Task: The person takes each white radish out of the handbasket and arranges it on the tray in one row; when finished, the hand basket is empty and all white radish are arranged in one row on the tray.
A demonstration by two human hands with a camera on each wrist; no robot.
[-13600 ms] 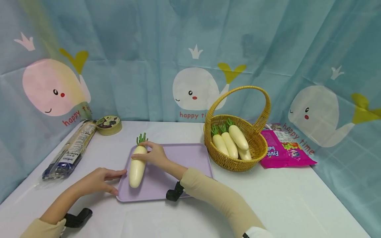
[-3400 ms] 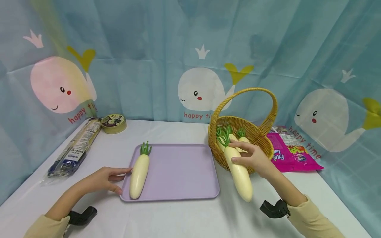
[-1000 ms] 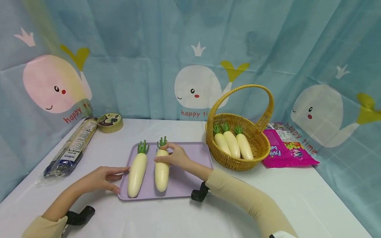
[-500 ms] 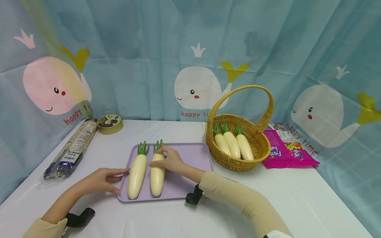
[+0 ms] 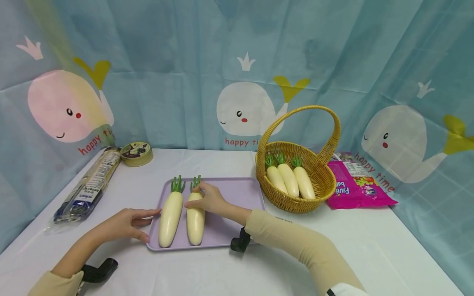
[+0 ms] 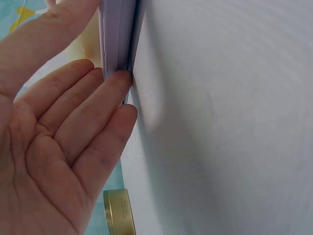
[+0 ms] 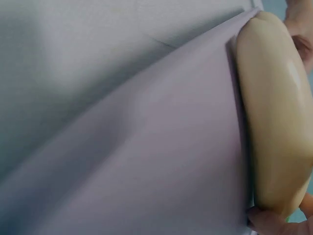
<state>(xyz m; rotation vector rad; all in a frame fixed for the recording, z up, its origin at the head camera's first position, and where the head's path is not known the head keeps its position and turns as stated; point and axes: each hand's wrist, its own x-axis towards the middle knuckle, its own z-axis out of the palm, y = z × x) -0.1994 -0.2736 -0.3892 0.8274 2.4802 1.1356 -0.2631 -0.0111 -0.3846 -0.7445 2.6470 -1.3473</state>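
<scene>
Two white radishes with green tops lie side by side on a lilac tray (image 5: 237, 195). The left radish (image 5: 170, 220) is untouched. My right hand (image 5: 212, 200) pinches the upper part of the right radish (image 5: 195, 230) between thumb and fingers. In the right wrist view that radish (image 7: 274, 107) lies along the tray, with fingertips (image 7: 269, 221) at its top end. My left hand (image 5: 124, 224) touches the tray's left edge with extended fingers. The left wrist view shows this hand (image 6: 63, 137) with its fingertips against the tray's side (image 6: 115, 39).
Right of the tray stands a wicker basket (image 5: 285, 205) with a tall handle, holding 3 radishes (image 5: 288, 179). A pink snack bag (image 5: 355, 189) lies beside it. At the left are a long plastic-wrapped package (image 5: 89, 185) and a round tin (image 5: 136, 154). A printed curtain (image 5: 177, 102) hangs behind.
My right hand released the first radish on the tray and took a second from the basket. Over the last second it shifted that one left, beside the first. My left hand stayed at the tray.
</scene>
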